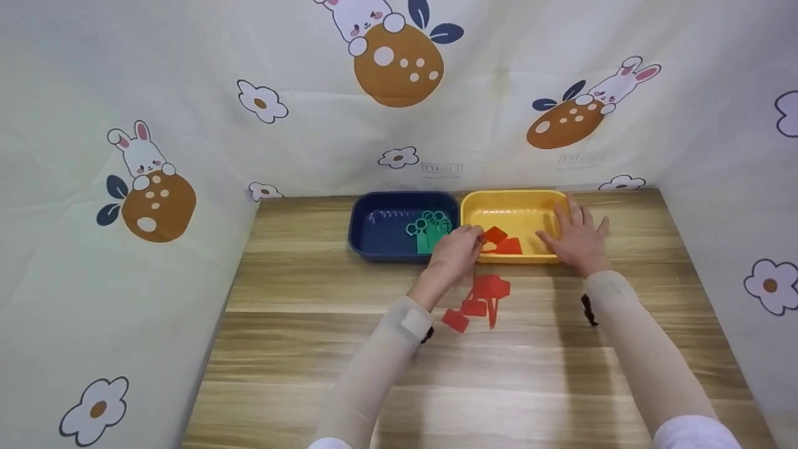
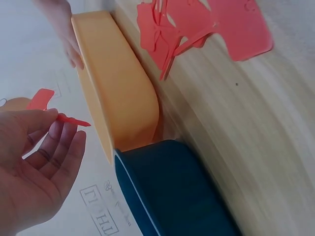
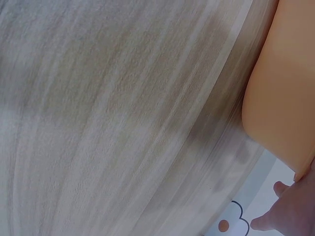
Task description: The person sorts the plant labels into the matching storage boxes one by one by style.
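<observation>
My left hand (image 1: pixel 454 252) is over the near left corner of the yellow tray (image 1: pixel 517 215). Its thumb and fingers pinch a red plant label (image 2: pixel 42 99), whose flat head and pointed stem show in the left wrist view. Inside that tray lie several red labels (image 1: pixel 508 247). My right hand (image 1: pixel 581 242) rests on the tray's right end, fingers spread, thumb reaching over the rim. In front of the tray, a loose pile of red plant labels (image 1: pixel 489 287) lies on the table.
A dark blue tray (image 1: pixel 385 232) stands against the yellow one on its left, with green ring-topped plastic pieces (image 1: pixel 430 240) at its right end. Both trays are close to the printed cloth wall (image 1: pixel 324 156) behind the wooden table (image 1: pixel 299 349). Cloth also rises along both sides.
</observation>
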A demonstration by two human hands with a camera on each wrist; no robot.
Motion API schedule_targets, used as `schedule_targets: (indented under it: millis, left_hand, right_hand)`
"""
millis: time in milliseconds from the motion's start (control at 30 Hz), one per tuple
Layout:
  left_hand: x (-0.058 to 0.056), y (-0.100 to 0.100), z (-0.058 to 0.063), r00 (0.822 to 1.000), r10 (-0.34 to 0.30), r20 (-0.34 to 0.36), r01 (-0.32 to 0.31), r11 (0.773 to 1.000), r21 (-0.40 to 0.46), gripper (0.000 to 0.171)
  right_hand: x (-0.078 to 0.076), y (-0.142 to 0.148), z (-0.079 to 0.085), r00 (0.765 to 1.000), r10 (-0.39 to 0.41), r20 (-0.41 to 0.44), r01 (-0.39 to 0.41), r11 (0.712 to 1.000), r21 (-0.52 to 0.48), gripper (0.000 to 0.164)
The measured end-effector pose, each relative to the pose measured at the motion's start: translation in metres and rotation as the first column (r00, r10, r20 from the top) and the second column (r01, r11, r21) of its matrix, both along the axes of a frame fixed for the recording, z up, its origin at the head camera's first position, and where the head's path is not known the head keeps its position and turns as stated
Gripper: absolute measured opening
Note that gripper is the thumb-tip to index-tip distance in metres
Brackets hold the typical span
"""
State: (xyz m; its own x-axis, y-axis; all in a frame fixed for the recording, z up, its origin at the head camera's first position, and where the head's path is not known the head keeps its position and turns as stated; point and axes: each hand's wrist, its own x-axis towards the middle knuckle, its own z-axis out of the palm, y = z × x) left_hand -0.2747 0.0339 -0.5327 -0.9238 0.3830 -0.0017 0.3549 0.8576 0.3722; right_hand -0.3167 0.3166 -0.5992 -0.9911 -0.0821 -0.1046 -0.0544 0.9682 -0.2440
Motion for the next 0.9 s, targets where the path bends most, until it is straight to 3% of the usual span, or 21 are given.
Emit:
schedule_targets:
  millis: [433, 900]
  left_hand:
    - [-0.021, 0.02, 0.001, 0.997, -0.026, -0.068, 0.024, 0.999, -0.034, 0.013]
    - [-0.029, 0.033, -0.011, 0.999, -0.037, -0.021, 0.035, 0.996, -0.085, 0.014]
  right_hand:
    - [0.001, 0.0, 0.001, 1.0, -0.003, 0.021, 0.003, 1.0, 0.004, 0.087]
    - [0.0, 0.001, 0.001, 1.0, 0.0, 0.025, -0.001, 1.0, 0.02, 0.089]
